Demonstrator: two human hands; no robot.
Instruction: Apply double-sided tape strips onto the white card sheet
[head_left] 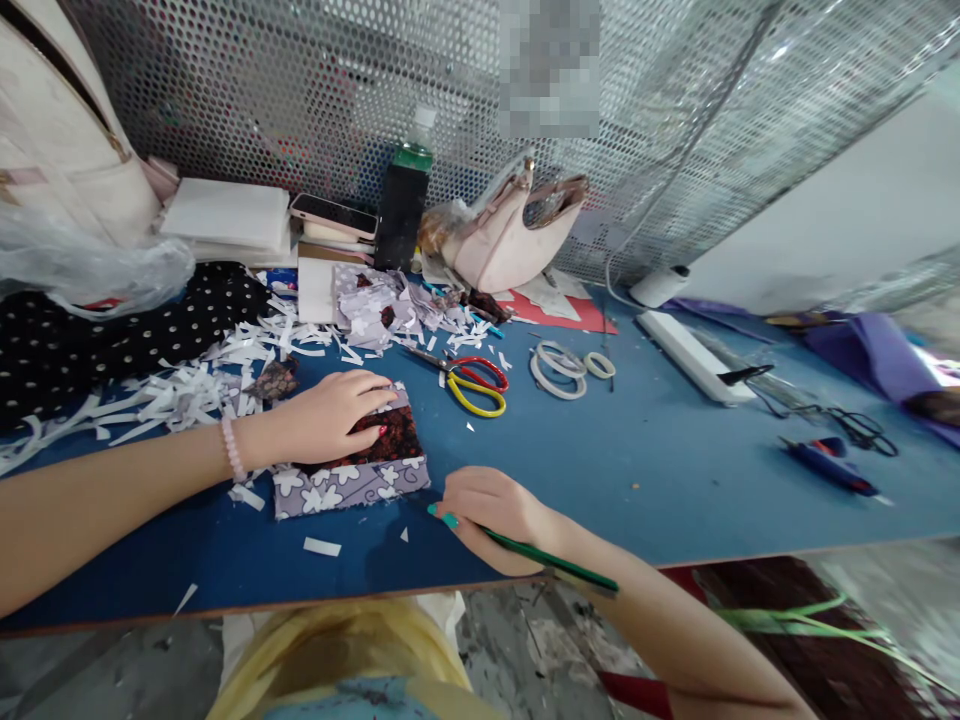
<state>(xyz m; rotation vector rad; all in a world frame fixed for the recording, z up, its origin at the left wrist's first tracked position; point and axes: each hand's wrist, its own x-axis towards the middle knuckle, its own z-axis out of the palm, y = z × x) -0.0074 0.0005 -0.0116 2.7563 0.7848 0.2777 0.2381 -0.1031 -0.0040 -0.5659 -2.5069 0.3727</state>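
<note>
L hand lies palm-down, fingers spread, on a lilac floral fabric pc w/ a dark red-brown patterned middle; it's flat on the pc, not clenched. The pc sits nr the front edge of the blue table, mostly L of R hand. R hand grasps a slim green pencil-like tool, its rear end sticking out toward the forearm; can't tell if its tip touches the fabric. Red-and-yellow-handled scissors lie just beyond the pc, blades partly apart. White paper strips are heaped beyond L forearm, nr a polka-dot cloth. Tape rolls lie R of the scissors; white power strip & blue-handled snips are farther R. Phone, bottle & pink handbag stand or lie at the back, nr the perforated metal screen.
</note>
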